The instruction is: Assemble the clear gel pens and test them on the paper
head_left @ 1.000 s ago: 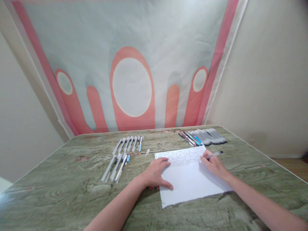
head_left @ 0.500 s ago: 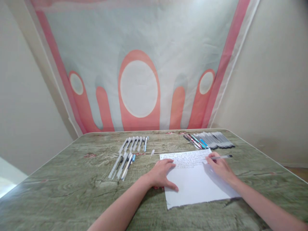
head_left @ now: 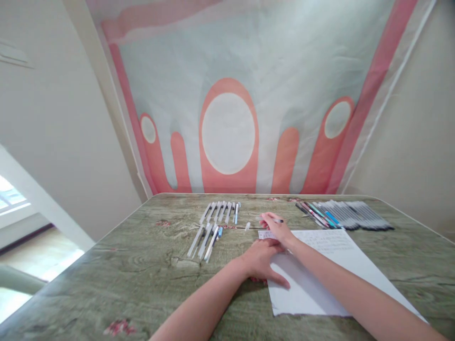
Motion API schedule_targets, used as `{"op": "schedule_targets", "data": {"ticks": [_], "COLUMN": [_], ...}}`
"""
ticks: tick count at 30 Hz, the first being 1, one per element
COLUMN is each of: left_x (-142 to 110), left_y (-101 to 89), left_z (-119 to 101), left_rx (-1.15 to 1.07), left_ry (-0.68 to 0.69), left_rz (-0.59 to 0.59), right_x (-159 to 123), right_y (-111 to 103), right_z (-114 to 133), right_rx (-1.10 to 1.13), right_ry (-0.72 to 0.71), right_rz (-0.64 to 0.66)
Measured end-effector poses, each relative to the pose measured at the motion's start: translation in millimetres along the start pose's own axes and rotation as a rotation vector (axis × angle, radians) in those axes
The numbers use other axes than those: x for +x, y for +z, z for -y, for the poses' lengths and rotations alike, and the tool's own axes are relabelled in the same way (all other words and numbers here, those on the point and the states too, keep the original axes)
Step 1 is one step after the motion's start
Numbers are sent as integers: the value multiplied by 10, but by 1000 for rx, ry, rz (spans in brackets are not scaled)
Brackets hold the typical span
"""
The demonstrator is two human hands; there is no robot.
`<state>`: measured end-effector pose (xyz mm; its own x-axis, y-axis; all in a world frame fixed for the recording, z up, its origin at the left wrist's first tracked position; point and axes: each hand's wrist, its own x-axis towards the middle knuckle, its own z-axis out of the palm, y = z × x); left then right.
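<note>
A sheet of white paper (head_left: 320,279) with rows of handwriting across its upper part lies on the table. My left hand (head_left: 263,261) rests on its left edge, fingers spread, holding nothing. My right hand (head_left: 277,228) is over the upper left corner with its fingers closed on a pen (head_left: 279,221); only the pen's dark end shows clearly, the rest being mostly hidden by the fingers. Just left of that hand, a small clear pen cap (head_left: 248,227) lies on the wood. My right forearm crosses above the sheet and covers part of the writing.
Left of the paper, capped pens lie in a back row (head_left: 219,212) and a front group (head_left: 204,242). At the back right are several coloured pens (head_left: 318,214) beside a long row of clear pens (head_left: 359,215). The wood-patterned table (head_left: 142,284) meets a patterned cloth (head_left: 270,61) behind.
My right hand has swept left with the pen, from the paper's right side to its upper left corner. My left hand stays on the sheet. The whole view has turned somewhat left.
</note>
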<state>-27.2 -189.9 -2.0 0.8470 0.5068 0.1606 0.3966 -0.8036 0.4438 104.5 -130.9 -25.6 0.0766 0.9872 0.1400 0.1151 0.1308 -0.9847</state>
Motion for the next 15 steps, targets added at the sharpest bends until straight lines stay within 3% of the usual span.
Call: {"op": "schedule_targets", "data": {"ticks": [4,11,15], "left_x": [17,-72,-164], "left_y": [-8,-272,-408], "left_z": [76,550,786], "left_rx": [-12,80,20], "left_ry": [-7,-472,-601], "left_rz": [-5,-277,-234], "right_x": [81,19,22], "right_y": [9,-77,-68], "right_z": [-147,-212,-206], "right_rx": [92,148,162], "right_ry": [73,4,15], "right_rz": [-74,0,4]}}
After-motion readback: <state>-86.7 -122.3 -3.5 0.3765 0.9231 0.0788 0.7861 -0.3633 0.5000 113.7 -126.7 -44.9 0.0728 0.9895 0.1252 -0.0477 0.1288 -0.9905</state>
